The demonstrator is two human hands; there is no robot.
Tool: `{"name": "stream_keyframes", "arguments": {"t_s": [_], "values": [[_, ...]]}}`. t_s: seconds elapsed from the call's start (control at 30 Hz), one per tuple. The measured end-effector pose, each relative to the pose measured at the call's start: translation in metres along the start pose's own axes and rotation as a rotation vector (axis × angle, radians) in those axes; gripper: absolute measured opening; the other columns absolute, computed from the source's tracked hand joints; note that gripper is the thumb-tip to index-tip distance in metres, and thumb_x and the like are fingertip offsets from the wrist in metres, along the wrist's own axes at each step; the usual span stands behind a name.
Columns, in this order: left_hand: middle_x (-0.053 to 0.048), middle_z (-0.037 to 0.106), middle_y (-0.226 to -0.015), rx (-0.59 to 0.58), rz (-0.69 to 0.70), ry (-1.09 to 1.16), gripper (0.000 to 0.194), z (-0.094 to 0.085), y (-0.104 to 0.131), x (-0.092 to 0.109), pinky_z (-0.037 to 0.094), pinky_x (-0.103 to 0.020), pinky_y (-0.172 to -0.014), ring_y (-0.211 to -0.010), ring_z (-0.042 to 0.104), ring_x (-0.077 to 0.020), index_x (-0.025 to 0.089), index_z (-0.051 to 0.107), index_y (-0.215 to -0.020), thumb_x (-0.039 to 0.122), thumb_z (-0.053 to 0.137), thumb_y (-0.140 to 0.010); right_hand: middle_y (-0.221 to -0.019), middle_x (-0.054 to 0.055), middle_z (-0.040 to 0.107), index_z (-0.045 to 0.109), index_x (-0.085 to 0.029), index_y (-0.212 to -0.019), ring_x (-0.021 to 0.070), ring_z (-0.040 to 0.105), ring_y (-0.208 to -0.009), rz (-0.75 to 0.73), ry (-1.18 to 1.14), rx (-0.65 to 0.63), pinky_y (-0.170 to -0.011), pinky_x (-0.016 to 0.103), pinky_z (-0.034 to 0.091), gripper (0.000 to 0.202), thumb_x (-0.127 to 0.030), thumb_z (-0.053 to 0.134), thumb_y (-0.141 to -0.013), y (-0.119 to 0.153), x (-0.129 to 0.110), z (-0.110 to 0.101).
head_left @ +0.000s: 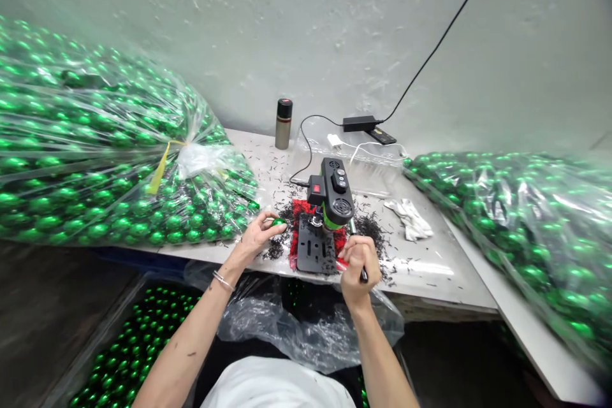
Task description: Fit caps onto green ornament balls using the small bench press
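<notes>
Head view: nearest is the wearer's white shirt [277, 386], bottom centre. Crumpled clear plastic sheeting [306, 331] hangs between it and the surface [459, 284]. Down left, a bin-load of green balls [138, 338] sits below surface level.

Left hand [258, 234]: thumb and fingertips pinching one green ball [278, 222], just left of the black machine [337, 191], apart from it. Right hand [361, 264]: fist wrapped round a black handle [364, 275] on the machine's right; metal rod [352, 227] shows just above the fist. Can't tell how handle and rod join, fingers cover it.

Machine stands over a slotted black base plate [315, 248], red mat [294, 236] beneath. Black scraps [375, 233] litter both sides, some on the plate.

Clutter: big tied bag of green balls [109, 140] crowds the left, its edge close to the left hand. Second bag [530, 236] fills the right. White glove [411, 218] lies right of the machine. Behind: bottle [283, 124] upright, power adapter [361, 123], white plug [335, 140]. Black cable [440, 41] runs from adapter up right along the wall.
</notes>
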State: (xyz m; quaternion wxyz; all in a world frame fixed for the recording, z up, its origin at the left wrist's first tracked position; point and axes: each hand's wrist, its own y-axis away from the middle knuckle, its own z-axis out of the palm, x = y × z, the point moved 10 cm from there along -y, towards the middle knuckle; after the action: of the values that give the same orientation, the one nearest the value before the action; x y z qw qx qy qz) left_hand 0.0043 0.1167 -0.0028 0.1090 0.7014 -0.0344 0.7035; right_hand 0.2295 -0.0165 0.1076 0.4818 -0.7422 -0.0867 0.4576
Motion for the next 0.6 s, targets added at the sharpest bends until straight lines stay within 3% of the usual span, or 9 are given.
{"name": "stream_keyframes", "arguments": {"t_s": [0.17,0.3,0.37,0.5,0.6], "values": [[-0.007,0.073,-0.109,-0.032,-0.023,0.098,0.058,0.015,-0.003,-0.002,0.049,-0.036,-0.093,-0.106,0.065,-0.0243,0.019,0.070,-0.115,0.047,0.084,-0.065,-0.073,0.001,0.054,0.049,-0.021,-0.065,0.0130,0.054,-0.063,0.062,0.007,-0.010,-0.058,0.029,0.043,0.032,-0.019,0.042,-0.097,-0.010,-0.004,0.000],[-0.007,0.074,-0.100,-0.002,-0.137,0.304,0.055,0.028,-0.006,-0.018,0.054,-0.035,-0.087,-0.091,0.069,-0.0207,0.017,0.073,-0.099,0.050,0.089,-0.057,-0.071,0.000,0.053,0.046,-0.021,-0.064,0.0124,0.052,-0.063,0.079,-0.002,-0.012,-0.058,0.029,0.041,0.034,-0.020,0.043,-0.097,-0.024,-0.012,-0.001],[-0.007,0.074,-0.098,-0.002,-0.160,0.371,0.051,0.036,-0.007,-0.025,0.055,-0.031,-0.082,-0.087,0.069,-0.0183,0.017,0.073,-0.096,0.051,0.087,-0.060,-0.069,0.000,0.052,0.045,-0.022,-0.063,0.0125,0.052,-0.064,0.078,0.009,-0.025,-0.060,0.029,0.041,0.035,-0.021,0.043,-0.098,-0.031,-0.017,0.000],[-0.006,0.075,-0.098,-0.014,-0.193,0.397,0.049,0.051,-0.006,-0.038,0.054,-0.027,-0.073,-0.082,0.070,-0.0159,0.019,0.071,-0.109,0.045,0.083,-0.070,-0.067,0.000,0.052,0.044,-0.022,-0.063,0.0132,0.053,-0.067,0.073,0.034,-0.043,-0.062,0.029,0.041,0.036,-0.022,0.041,-0.099,-0.037,-0.022,0.000],[-0.007,0.075,-0.099,-0.040,-0.207,0.432,0.049,0.064,-0.006,-0.044,0.056,-0.031,-0.081,-0.084,0.071,-0.0175,0.018,0.069,-0.112,0.040,0.083,-0.071,-0.067,-0.001,0.051,0.044,-0.022,-0.062,0.0131,0.053,-0.067,0.066,0.041,-0.043,-0.062,0.029,0.041,0.036,-0.021,0.042,-0.099,-0.037,-0.024,0.001]]}}
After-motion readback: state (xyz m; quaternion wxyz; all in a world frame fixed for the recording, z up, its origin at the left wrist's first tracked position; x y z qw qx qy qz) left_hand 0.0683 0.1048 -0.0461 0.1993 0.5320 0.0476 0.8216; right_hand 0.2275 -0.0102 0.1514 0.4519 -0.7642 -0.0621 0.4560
